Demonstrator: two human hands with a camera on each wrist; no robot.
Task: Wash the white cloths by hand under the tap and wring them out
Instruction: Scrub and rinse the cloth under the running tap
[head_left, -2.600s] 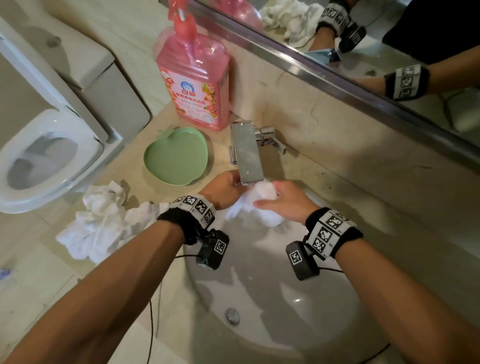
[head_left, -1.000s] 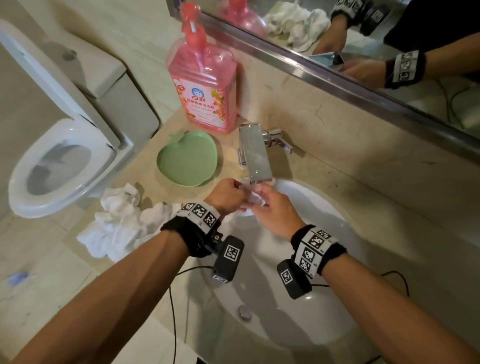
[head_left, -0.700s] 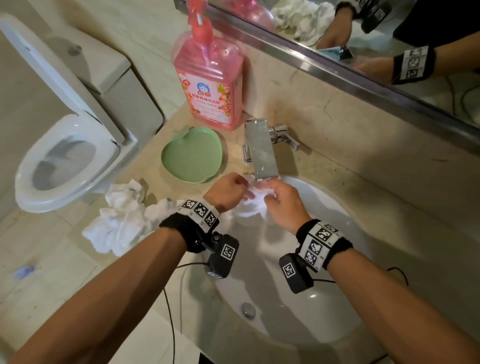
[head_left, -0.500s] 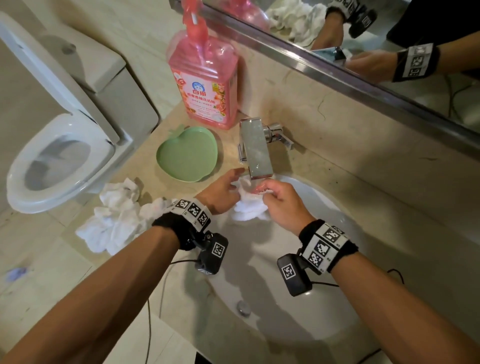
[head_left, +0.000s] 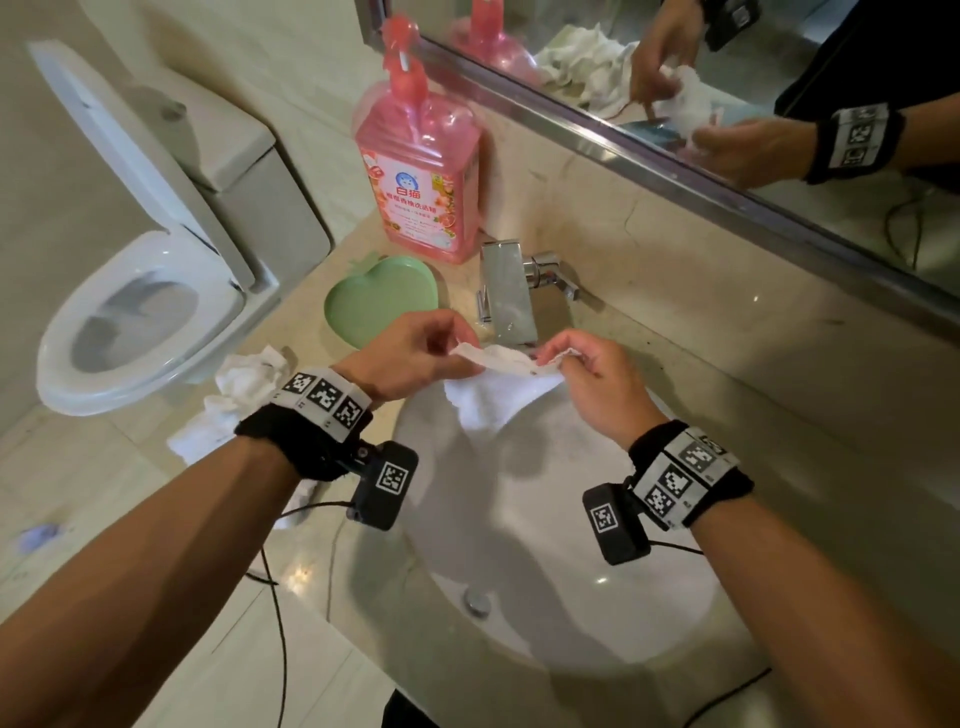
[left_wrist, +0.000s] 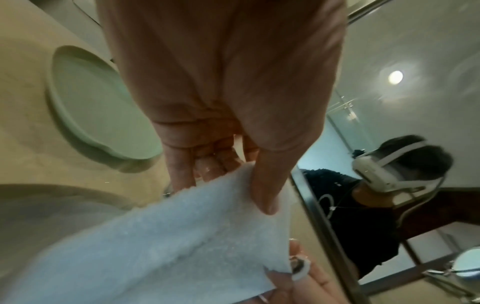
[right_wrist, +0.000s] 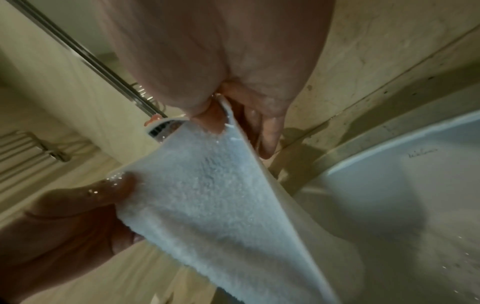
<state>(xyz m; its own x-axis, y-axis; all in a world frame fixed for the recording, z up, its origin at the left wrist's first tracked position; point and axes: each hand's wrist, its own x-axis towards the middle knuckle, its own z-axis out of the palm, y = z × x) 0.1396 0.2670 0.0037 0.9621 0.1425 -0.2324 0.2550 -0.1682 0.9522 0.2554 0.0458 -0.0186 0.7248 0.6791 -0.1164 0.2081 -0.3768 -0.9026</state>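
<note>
Both hands, the left hand (head_left: 410, 353) and right hand (head_left: 592, 374), pinch the top corners of the wet white cloth (head_left: 498, 389), spread just under the tap (head_left: 509, 296) over the basin (head_left: 675, 597); such light fingertip pinches might let it slip down.

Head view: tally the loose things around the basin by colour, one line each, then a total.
White: 2, the white terry cloth stretched between both hands and the crumpled white cloth pile on the counter
Pink: 1, the pink plastic pump bottle
Green: 1, the green apple-shaped dish
Total: 4
</note>
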